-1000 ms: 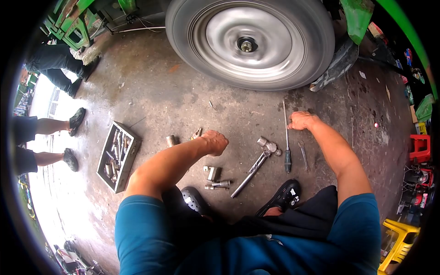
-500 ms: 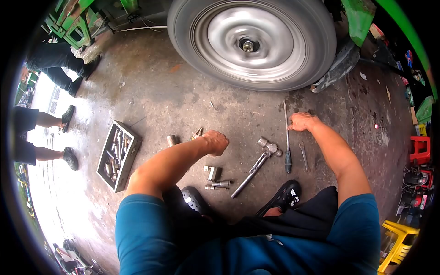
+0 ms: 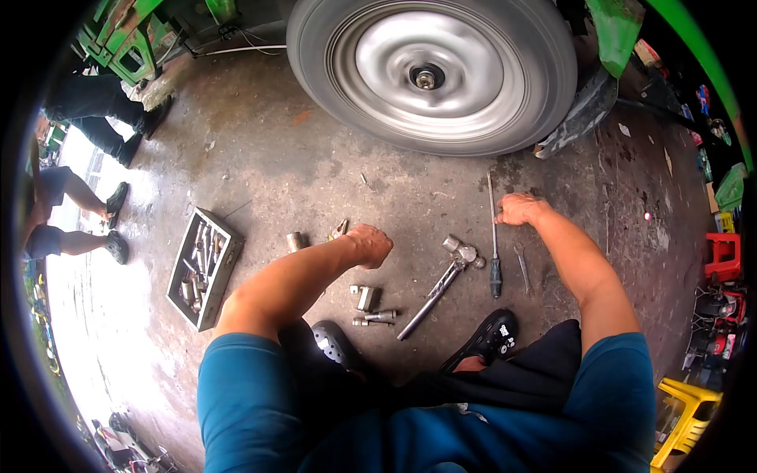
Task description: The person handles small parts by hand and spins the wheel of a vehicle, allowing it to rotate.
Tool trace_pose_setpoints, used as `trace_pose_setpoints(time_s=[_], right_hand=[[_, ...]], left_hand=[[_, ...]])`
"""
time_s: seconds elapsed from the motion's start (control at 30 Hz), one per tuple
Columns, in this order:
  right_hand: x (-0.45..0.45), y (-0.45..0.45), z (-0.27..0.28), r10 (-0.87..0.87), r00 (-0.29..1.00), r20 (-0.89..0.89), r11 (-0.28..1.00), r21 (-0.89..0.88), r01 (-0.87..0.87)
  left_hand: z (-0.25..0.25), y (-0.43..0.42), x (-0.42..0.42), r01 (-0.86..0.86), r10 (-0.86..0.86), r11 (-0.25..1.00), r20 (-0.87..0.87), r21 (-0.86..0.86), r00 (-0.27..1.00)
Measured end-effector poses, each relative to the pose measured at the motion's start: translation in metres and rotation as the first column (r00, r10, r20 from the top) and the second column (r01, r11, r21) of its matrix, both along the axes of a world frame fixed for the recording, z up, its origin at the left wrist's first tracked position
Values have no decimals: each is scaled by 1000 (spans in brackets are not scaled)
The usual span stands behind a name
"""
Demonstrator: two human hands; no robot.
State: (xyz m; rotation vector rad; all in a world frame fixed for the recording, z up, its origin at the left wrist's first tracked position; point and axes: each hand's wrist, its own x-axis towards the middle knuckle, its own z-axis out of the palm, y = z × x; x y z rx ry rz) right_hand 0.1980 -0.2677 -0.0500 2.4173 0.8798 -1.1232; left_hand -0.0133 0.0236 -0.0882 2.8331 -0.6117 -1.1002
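My left hand [image 3: 371, 246] is closed over the floor, beside a small metal piece [image 3: 339, 229] and a metal socket [image 3: 296, 241]; its grip is hidden. My right hand [image 3: 519, 210] has curled fingers beside the shaft of a long screwdriver [image 3: 495, 268]; I cannot make out whether they touch it. Right of the screwdriver lies a wrench [image 3: 522, 264]. Between my arms are a ball-peen hammer [image 3: 434, 296], a square metal block [image 3: 367, 298] and short metal parts [image 3: 378, 317]. A wheel [image 3: 430, 79], its rim blurred, stands in front of me.
A metal tray [image 3: 225, 272] of sockets and tools sits at left. Other people's legs [image 3: 79, 193] are farther left. Green vehicle parts [image 3: 619, 31] frame the wheel. At the right are a red stool [image 3: 721, 256] and a yellow plastic piece [image 3: 686, 414].
At the far left, one person's legs and nearer foot have shifted toward the top of the view. My hands and the floor tools look unchanged. The rim's blurred pattern differs slightly.
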Motion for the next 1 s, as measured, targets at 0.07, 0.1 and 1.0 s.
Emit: trace_pose_setpoints(time_s=[0.07, 0.1, 1.0], right_hand=[[-1, 0, 2, -12, 1000, 1, 1000, 0, 12], [-2, 1, 4, -20, 1000, 0, 1000, 3, 20], [3, 2, -4, -60, 998, -25, 998, -24, 59]], left_hand=[[3, -1, 0, -4, 4, 1000, 0, 1, 1000], [6, -1, 0, 1, -1, 1000, -1, 3, 1000], [19, -4, 2, 2, -2, 1000, -18, 7, 1000]])
